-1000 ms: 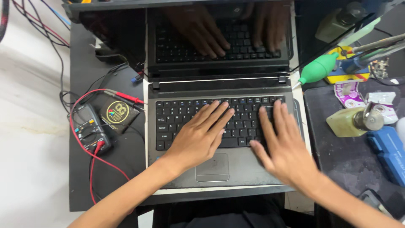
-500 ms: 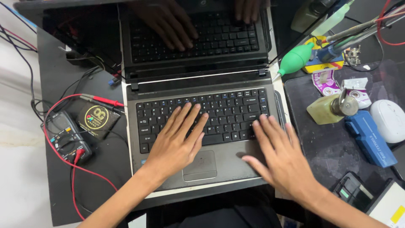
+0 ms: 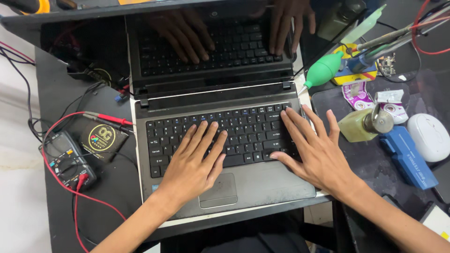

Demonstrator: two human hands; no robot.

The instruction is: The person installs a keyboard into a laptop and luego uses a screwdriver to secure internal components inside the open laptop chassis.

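Head view: compared with a second back, the laptop was seen sitting lower and more to the left in the picture, so mostly the head had been tilted, not the machine moved. It was still parked at the middle of the table, near the front edge, lid open with both hands mirrored in the dark screen.

The left hand was laid flat over the middle keys just above the touchpad, fingers loosely spread, nothing pinched. The right hand had been shifted outward toward the right end of the keyboard, fingers fanned wide, thumb kept by the bottom key row. Nothing was held in either grip. So key pressing across the board looked to be carried on, judging by that drift.

Containers: a small yellowish bottle with a metal pump cap was stood near the right edge; liquid seemed to be in it, level hard to tell. A green rubber blower was lying behind it. A multimeter with red leads was left at the left side.
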